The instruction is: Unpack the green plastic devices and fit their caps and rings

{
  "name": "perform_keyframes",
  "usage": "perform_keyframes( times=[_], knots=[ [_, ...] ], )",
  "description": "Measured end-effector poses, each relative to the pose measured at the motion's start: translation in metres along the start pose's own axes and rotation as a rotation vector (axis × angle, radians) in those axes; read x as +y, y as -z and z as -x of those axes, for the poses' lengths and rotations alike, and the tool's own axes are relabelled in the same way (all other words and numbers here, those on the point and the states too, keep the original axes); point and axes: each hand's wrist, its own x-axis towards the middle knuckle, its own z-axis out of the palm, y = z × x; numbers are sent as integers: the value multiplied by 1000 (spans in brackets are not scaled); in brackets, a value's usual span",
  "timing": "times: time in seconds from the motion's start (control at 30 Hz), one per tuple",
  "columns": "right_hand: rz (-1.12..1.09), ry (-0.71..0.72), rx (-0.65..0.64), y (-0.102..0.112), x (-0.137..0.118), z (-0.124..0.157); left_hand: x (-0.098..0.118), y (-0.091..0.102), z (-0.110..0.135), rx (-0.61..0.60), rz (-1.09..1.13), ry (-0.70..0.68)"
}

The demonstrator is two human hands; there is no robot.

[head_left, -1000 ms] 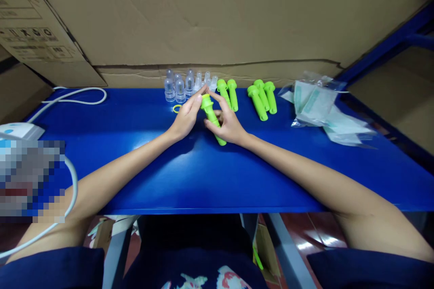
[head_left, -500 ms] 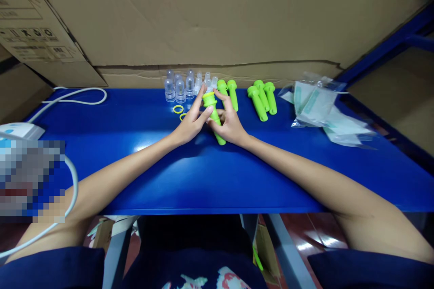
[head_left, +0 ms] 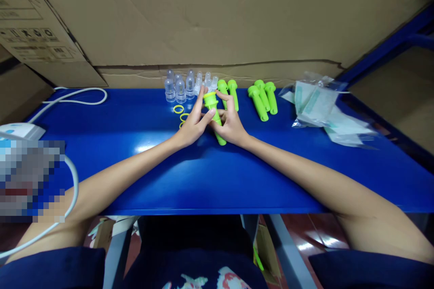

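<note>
Both my hands hold one lime-green plastic tube (head_left: 214,116) over the blue table (head_left: 135,162), its flanged end pointing away from me. My right hand (head_left: 229,125) wraps the tube's lower body. My left hand (head_left: 194,123) grips the upper part, with a fingertip at the flange where a yellow ring sits. Two loose yellow rings (head_left: 178,109) lie just left of my left hand. Behind my hands stand several clear plastic caps (head_left: 179,87) and two more green tubes (head_left: 228,91).
Three green tubes (head_left: 262,98) lie further right, then a pile of clear plastic bags (head_left: 322,108). A white cable (head_left: 77,95) and a white device (head_left: 20,131) sit at the left. Cardboard boxes (head_left: 217,18) wall off the table's back edge.
My left hand slid from the tube's tip down onto its upper body, uncovering a second yellow ring on the table. The tube now stands a little more upright.
</note>
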Motion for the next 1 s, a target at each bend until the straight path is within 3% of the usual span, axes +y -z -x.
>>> perform_keyframes(
  times=[0.57, 1.0],
  knots=[
    [-8, 23, 45, 1, -9, -3, -3, -1, 4, -11, -145, 1],
    [58, -24, -9, 1, -4, -3, -2, -8, 10, 20, -417, -122]
  ],
)
